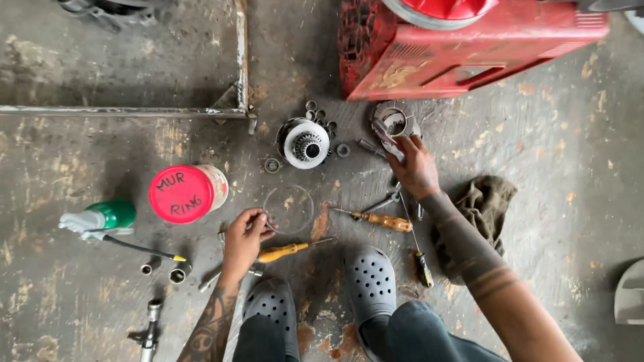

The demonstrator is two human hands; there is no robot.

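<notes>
Left hand (245, 234) pinches thin wire ring (288, 209); right hand (414, 167) grips grey metal ring housing (396, 121) at one o'clock (we risk scattering loose washers).

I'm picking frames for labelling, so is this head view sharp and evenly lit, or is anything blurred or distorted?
Head view: soft, even light with faint shadows; the round metal geared part is sharp; the right hand looks slightly soft; the grey metal frame bar bows from wide-angle distortion.

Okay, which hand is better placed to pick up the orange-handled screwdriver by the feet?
Probably the left hand. The nearer orange-handled screwdriver lies just beside it on the floor, and its fingers pinch only a thin ring. The right hand is stretched farther out, touching a metal part near the red case.
</notes>
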